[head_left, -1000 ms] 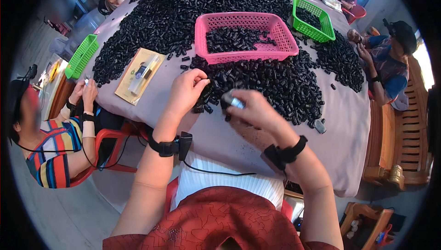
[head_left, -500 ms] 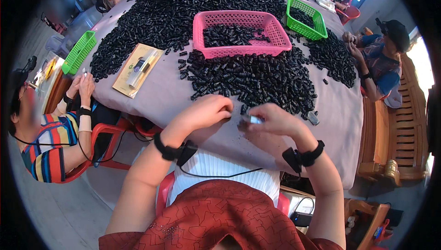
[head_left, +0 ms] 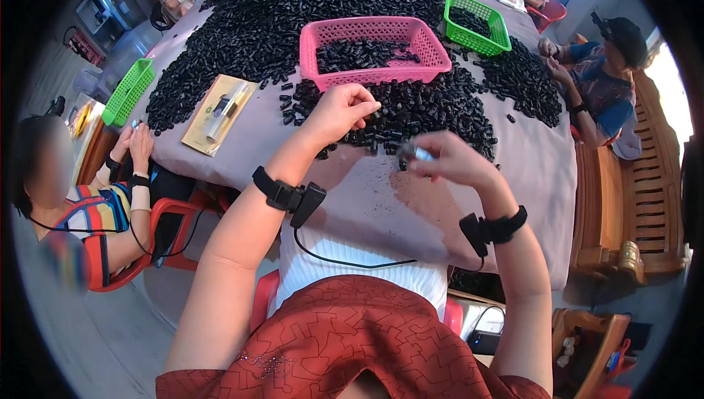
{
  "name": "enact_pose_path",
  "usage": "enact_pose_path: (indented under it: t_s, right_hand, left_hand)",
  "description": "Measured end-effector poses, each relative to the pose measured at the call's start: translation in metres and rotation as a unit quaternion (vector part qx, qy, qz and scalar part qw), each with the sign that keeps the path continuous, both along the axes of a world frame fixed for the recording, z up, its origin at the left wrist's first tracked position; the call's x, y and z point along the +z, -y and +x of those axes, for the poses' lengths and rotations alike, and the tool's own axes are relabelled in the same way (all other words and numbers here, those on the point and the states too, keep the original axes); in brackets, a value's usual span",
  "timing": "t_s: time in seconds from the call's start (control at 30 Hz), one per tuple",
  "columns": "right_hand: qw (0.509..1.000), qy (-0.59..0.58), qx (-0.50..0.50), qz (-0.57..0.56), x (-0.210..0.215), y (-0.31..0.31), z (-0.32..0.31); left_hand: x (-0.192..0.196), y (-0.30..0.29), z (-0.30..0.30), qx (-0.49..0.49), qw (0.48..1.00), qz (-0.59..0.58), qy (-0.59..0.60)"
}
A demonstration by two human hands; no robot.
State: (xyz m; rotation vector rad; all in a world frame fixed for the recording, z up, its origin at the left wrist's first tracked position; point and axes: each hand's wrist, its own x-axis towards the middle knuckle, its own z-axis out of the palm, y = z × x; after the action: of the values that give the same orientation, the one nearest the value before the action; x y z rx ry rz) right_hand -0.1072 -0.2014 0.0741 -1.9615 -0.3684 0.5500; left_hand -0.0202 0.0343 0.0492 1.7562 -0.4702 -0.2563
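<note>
A: Left hand?
B: My left hand (head_left: 341, 109) is out over the near edge of the pile of small black parts (head_left: 411, 105). Its fingers (head_left: 367, 102) are curled, tips down on the parts; can't tell if one is actually pinched.

A: Right hand?
B: My right hand (head_left: 447, 160) is raised over the grey table (head_left: 367, 201), near side of the pile. Its fingers (head_left: 433, 157) are closed round a small part (head_left: 414, 153), dark with a pale bluish bit showing at the fingertips. Just right of the left fingers, not touching them.

A: What's past the fingers?
B: Pink basket (head_left: 370, 50) just beyond the left fingers, black parts inside. Green basket (head_left: 477, 21) farther off to the right, also holding some. Flat tan card (head_left: 220, 113) with a pale tube on it, left of the left fingers.

A: Anything else?
B: Black bands on both my wrists, a cable from the left one. Other people sit around the table.
</note>
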Motion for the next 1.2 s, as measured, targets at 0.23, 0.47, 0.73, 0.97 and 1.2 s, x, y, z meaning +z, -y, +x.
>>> enact_pose_path:
  t_s: [0.23, 0.47, 0.73, 0.97, 1.2]
  right_hand:
    - [0.998, 0.065, 0.009, -0.01, -0.031, 0.008, 0.009]
    - [0.976, 0.087, -0.185, 0.072, -0.015, 0.003, 0.045]
    - [0.944, 0.043, -0.226, 0.237, -0.031, -0.007, 0.052]
    - [0.92, 0.021, -0.277, 0.277, -0.032, -0.008, 0.051]
    - [0.929, 0.07, -0.269, 0.245, -0.037, -0.01, 0.06]
  left_hand:
    - [-0.012, 0.029, 0.01, -0.057, 0.991, -0.06, -0.106]
    - [-0.019, 0.031, 0.031, -0.058, 0.965, -0.164, -0.197]
    - [-0.022, 0.044, 0.02, -0.011, 0.947, -0.244, -0.207]
    - [-0.024, 0.041, 0.013, -0.02, 0.975, -0.176, -0.136]
    - [-0.018, 0.045, 0.014, -0.023, 0.986, -0.127, -0.108]
